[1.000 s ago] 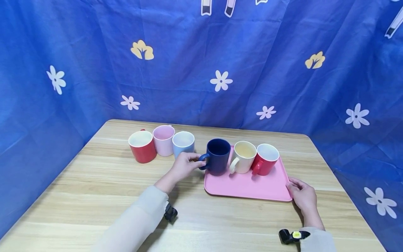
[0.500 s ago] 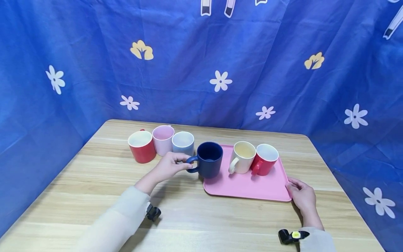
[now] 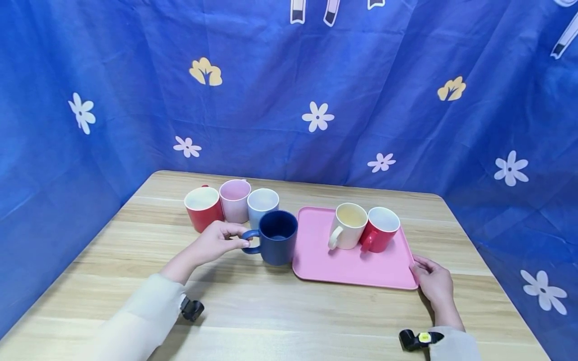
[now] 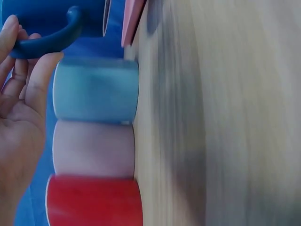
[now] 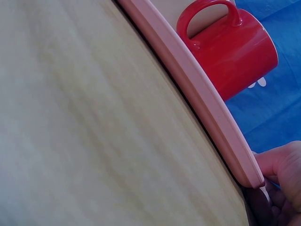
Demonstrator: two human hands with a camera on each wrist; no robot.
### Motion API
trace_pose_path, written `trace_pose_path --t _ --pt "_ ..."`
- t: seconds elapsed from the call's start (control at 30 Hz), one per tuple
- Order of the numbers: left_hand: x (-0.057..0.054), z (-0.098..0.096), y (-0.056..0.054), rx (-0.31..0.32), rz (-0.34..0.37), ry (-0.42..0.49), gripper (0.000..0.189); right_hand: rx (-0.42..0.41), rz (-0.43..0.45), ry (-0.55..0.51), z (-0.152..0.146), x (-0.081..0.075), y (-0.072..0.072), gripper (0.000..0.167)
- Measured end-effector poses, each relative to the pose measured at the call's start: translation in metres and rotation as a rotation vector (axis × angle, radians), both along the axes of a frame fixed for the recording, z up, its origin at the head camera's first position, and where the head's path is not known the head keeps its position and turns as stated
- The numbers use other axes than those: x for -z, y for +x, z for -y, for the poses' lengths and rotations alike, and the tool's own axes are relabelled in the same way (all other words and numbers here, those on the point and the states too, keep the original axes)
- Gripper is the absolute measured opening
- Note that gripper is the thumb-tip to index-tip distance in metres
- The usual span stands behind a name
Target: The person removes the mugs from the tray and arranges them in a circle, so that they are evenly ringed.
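Observation:
My left hand (image 3: 212, 245) pinches the handle of a navy blue mug (image 3: 276, 246), which hangs upright just left of the tray. In the left wrist view the handle (image 4: 49, 43) sits between thumb and fingers, and the mug's base is clear of the table. My right hand (image 3: 435, 283) grips the right edge of a pink tray (image 3: 352, 268), near its front corner. On that tray stand a cream mug (image 3: 348, 233) and a red mug (image 3: 380, 234), side by side with their handles toward me.
Left of the tray, a row of mugs stands on the wooden table (image 3: 253, 321): red (image 3: 206, 218), pink (image 3: 235, 210) and light blue (image 3: 255, 215). The navy mug overlaps the light blue one in the head view. A blue patterned cloth (image 3: 271, 90) hangs behind the table.
My left hand has carried the navy mug leftward, off the left end of the tray and to in front of the light blue mug. The right hand and the tray have stayed in place.

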State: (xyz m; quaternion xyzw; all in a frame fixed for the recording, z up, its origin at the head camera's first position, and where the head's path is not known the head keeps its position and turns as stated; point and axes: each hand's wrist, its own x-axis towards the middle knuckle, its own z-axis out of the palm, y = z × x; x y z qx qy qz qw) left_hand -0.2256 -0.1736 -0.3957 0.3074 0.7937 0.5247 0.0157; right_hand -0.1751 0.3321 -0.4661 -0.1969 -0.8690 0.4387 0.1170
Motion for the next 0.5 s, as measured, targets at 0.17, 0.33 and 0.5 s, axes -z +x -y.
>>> trace_pose_path --t 0.17,0.33,0.5 --pt "0.002 0.02 0.004 -0.006 0.012 0.004 0.011 -0.001 0.01 -0.003 0.0 -0.001 0.001 0.034" --pt "0.001 0.04 0.008 -0.021 0.008 -0.005 0.01 -0.003 0.007 -0.006 0.0 -0.001 0.001 0.034" --pt "0.001 0.058 0.013 -0.075 0.015 -0.034 0.009 -0.003 0.007 -0.008 0.0 -0.001 0.001 0.034"
